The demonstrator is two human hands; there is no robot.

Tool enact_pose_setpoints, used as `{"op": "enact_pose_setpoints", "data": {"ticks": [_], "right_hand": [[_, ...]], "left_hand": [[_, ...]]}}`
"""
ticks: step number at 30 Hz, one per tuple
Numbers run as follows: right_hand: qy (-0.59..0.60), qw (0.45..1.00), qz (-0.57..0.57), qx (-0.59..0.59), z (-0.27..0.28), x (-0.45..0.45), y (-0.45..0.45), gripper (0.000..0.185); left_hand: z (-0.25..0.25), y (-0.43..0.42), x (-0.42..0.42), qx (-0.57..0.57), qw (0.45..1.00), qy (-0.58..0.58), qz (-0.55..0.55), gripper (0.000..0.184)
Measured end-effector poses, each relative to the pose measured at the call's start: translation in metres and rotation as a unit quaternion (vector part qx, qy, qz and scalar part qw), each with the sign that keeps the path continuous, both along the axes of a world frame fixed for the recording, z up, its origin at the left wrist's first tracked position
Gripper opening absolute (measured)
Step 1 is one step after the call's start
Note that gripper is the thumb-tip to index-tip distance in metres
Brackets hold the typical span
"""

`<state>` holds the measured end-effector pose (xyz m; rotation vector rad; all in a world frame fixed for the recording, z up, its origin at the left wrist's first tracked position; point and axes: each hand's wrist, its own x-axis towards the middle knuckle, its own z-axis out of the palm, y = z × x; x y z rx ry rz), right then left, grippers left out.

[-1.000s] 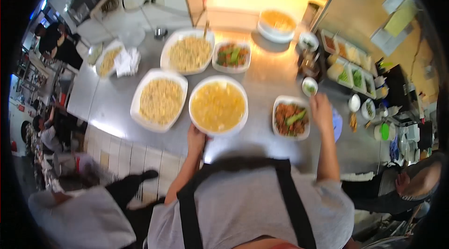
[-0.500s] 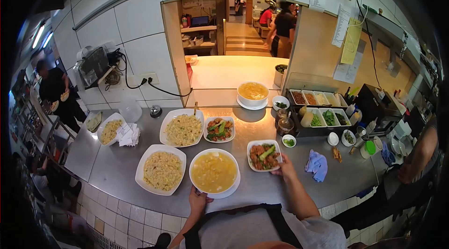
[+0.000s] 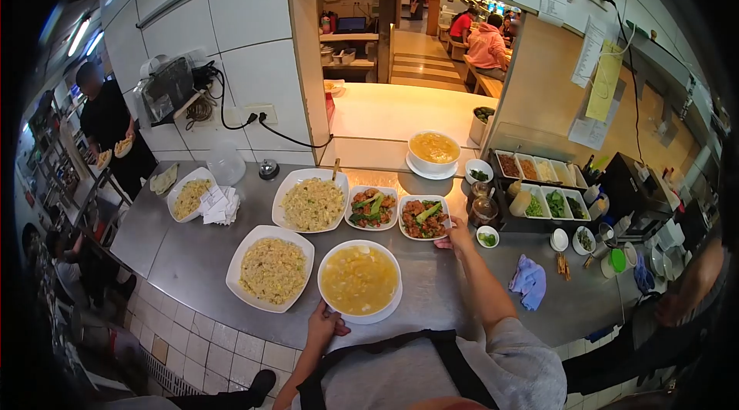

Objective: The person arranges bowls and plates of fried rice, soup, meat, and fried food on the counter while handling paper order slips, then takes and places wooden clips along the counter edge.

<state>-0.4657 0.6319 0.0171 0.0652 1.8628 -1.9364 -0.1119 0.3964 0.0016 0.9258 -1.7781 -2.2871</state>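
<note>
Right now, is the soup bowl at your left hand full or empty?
Nearly full: in the soup bowl by the left hand, yellow soup reaches close to the rim.

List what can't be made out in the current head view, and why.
- Left hand's fingertips: hidden under the soup bowl and saucer.
- Right hand's grip under the meat dish: partly hidden by its rim.
- Writing on the counter slips: too small.
- Right-hand co-worker's head: lost at the dark edge.
</note>
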Motion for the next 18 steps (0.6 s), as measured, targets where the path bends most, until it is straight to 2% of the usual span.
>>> {"op": "enact_pose_setpoints", "data": {"ticks": [3, 5, 6, 7, 8, 10, 11, 14, 15, 18], "right_hand": [[0.037, 0.973, 0.156, 0.166, 0.013, -0.032, 0.020, 0.048], [0.195, 0.899, 0.240, 0.310, -0.024, -0.124, 0.036, 0.046], [0.471, 0.752, 0.155, 0.435, 0.046, -0.095, 0.027, 0.045], [0.397, 0.752, 0.167, 0.498, 0.109, -0.094, 0.007, 0.044], [0.430, 0.782, 0.094, 0.441, 0.138, -0.102, -0.002, 0.042], [0.513, 0.684, 0.108, 0.507, 0.216, -0.132, -0.031, 0.044], [0.578, 0.671, 0.047, 0.462, 0.231, -0.164, -0.044, 0.048], [0.707, 0.544, -0.095, 0.441, 0.342, -0.177, -0.092, 0.046], [0.708, 0.545, -0.106, 0.436, 0.379, -0.169, -0.105, 0.046], [0.744, 0.463, -0.204, 0.436, 0.442, -0.182, -0.139, 0.049]], "left_hand": [[0.001, -0.009, 0.008, -0.069, 0.997, -0.027, -0.022, 0.048], [0.005, -0.011, 0.013, -0.300, 0.953, -0.036, 0.011, 0.041], [0.004, -0.011, 0.015, -0.410, 0.911, -0.040, 0.026, 0.038], [-0.003, -0.012, 0.017, -0.409, 0.910, -0.023, 0.058, 0.035], [-0.014, -0.014, 0.019, -0.408, 0.908, -0.005, 0.090, 0.032], [-0.017, -0.014, 0.019, -0.399, 0.908, 0.019, 0.129, 0.028], [-0.009, -0.010, 0.020, -0.391, 0.910, 0.025, 0.137, 0.027], [0.008, -0.002, 0.020, -0.397, 0.906, 0.030, 0.140, 0.024], [0.011, -0.001, 0.020, -0.404, 0.904, 0.028, 0.137, 0.024], [0.009, -0.001, 0.018, -0.427, 0.892, 0.043, 0.143, 0.022]]}}
